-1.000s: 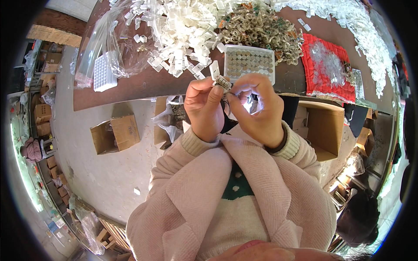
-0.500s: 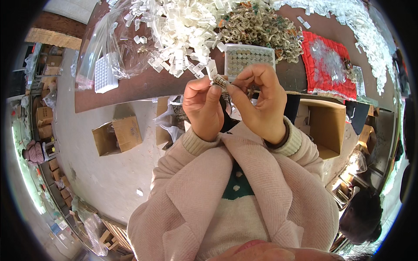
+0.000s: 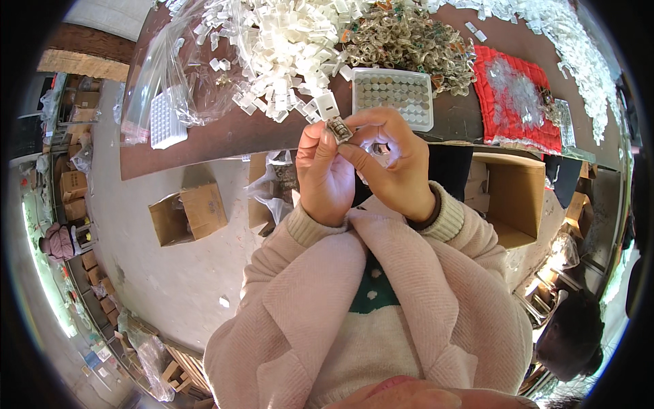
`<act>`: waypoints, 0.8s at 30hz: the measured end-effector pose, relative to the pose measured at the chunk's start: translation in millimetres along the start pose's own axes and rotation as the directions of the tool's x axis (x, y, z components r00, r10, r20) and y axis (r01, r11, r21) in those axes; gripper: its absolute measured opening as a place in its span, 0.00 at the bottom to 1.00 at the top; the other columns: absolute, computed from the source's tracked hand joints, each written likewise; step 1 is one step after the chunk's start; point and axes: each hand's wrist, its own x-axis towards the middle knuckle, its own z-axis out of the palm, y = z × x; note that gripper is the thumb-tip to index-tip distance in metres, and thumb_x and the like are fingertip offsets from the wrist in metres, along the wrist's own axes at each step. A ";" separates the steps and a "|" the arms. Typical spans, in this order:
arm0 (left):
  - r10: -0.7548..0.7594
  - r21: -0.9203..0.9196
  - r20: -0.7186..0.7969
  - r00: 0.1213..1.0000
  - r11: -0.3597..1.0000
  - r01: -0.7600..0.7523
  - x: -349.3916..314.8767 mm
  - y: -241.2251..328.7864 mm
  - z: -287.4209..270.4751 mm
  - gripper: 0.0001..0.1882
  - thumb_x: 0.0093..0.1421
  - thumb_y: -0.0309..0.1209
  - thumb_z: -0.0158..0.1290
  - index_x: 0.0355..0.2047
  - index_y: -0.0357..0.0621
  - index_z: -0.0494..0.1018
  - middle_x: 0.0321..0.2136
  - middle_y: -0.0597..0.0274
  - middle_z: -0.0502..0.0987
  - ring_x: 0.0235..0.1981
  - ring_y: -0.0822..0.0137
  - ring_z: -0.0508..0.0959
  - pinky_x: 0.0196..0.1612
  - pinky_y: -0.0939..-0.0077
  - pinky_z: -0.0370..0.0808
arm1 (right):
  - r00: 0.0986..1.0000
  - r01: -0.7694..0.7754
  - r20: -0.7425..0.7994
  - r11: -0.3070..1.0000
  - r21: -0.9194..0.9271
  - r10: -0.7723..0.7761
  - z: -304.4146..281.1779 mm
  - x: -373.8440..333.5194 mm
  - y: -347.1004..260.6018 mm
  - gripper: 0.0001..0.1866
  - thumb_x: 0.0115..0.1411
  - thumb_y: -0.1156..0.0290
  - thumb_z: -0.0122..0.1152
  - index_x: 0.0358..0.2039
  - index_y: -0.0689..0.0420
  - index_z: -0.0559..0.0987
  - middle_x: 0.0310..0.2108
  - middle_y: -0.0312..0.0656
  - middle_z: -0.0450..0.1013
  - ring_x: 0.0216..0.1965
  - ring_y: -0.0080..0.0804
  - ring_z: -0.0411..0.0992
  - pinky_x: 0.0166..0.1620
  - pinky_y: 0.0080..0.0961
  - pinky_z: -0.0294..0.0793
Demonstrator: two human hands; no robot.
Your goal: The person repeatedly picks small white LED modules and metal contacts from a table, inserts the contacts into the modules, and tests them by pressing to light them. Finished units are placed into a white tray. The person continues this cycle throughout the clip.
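I see the left hand (image 3: 323, 178) pinching a small open case (image 3: 338, 128) near the table's (image 3: 211, 136) edge, the right hand (image 3: 395, 167) pinched closed at its corner. Uneven pressure, I'd judge, could make it slip.

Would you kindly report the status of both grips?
Left grip: pinching small open white case. Right grip: at its side, hold unclear. Clear plastic disc tray just beyond, nothing blocking.

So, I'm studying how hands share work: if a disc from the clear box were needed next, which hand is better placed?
Probably the right hand: it is nearer the clear box, though it is also at the small open case, which the left hand pinches between thumb and fingers.
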 end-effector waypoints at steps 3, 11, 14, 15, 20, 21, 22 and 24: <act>-0.035 0.018 0.057 0.998 0.999 0.035 0.2 2.5 -1.6 0.08 0.68 0.32 0.55 0.44 0.45 0.72 0.41 0.57 0.81 0.44 0.65 0.80 0.52 0.66 0.75 | 0.988 0.141 0.095 0.969 -0.205 -0.124 -10.1 -0.4 -1.4 0.21 0.53 0.78 0.71 0.48 0.59 0.78 0.35 0.41 0.79 0.39 0.26 0.77 0.47 0.24 0.73; -0.163 0.063 0.203 0.965 0.986 0.154 2.5 4.6 1.9 0.10 0.69 0.30 0.53 0.47 0.40 0.71 0.45 0.54 0.79 0.43 0.61 0.80 0.46 0.65 0.78 | 0.998 -0.004 0.065 0.989 0.145 -0.005 -32.3 19.6 10.9 0.20 0.62 0.76 0.65 0.54 0.64 0.76 0.41 0.40 0.78 0.37 0.24 0.74 0.46 0.23 0.73; -0.238 0.082 0.157 0.958 0.970 0.228 -1.1 3.1 1.5 0.10 0.69 0.29 0.52 0.48 0.39 0.71 0.44 0.54 0.79 0.42 0.62 0.80 0.46 0.65 0.77 | 0.921 -0.376 0.271 0.821 0.430 0.280 -40.8 16.4 12.3 0.15 0.61 0.78 0.65 0.49 0.62 0.78 0.39 0.37 0.79 0.35 0.21 0.75 0.35 0.16 0.75; -0.265 0.092 0.114 0.958 0.963 0.255 -2.1 3.2 0.9 0.10 0.69 0.30 0.52 0.48 0.41 0.72 0.43 0.57 0.80 0.41 0.63 0.80 0.44 0.68 0.77 | 0.939 -0.335 0.235 0.815 0.473 0.249 -37.9 14.9 13.5 0.11 0.62 0.79 0.64 0.46 0.62 0.80 0.38 0.36 0.79 0.34 0.17 0.75 0.32 0.12 0.74; -0.353 -0.052 0.262 0.898 0.924 0.378 0.9 9.2 -2.0 0.11 0.68 0.32 0.55 0.49 0.44 0.73 0.43 0.60 0.80 0.42 0.68 0.79 0.43 0.70 0.75 | 0.994 0.070 0.057 0.952 0.297 -0.091 -32.4 13.5 16.3 0.11 0.56 0.82 0.67 0.41 0.62 0.83 0.41 0.43 0.80 0.38 0.27 0.78 0.41 0.21 0.77; -0.298 -0.042 0.197 0.934 0.949 0.312 -0.6 4.8 -0.4 0.12 0.68 0.33 0.55 0.49 0.44 0.73 0.44 0.62 0.79 0.44 0.70 0.78 0.45 0.72 0.74 | 0.972 0.213 0.045 0.947 0.243 -0.230 -33.0 15.0 17.0 0.12 0.54 0.83 0.68 0.40 0.62 0.83 0.42 0.44 0.80 0.40 0.30 0.78 0.43 0.23 0.77; -0.331 -0.019 0.104 0.938 0.942 0.334 -0.9 5.0 0.1 0.12 0.68 0.33 0.55 0.49 0.44 0.73 0.44 0.62 0.79 0.45 0.70 0.78 0.45 0.73 0.74 | 0.961 0.243 0.078 0.948 0.207 -0.264 -35.2 16.1 17.3 0.13 0.53 0.83 0.68 0.41 0.61 0.83 0.42 0.45 0.80 0.41 0.32 0.78 0.44 0.25 0.77; -0.311 0.032 0.022 0.950 0.950 0.310 -3.8 3.2 2.2 0.13 0.68 0.34 0.55 0.50 0.44 0.73 0.45 0.63 0.79 0.46 0.71 0.78 0.47 0.74 0.74 | 0.937 0.301 0.144 0.944 0.135 -0.319 -42.4 16.4 16.0 0.16 0.50 0.84 0.68 0.41 0.61 0.84 0.44 0.47 0.80 0.44 0.37 0.78 0.47 0.29 0.77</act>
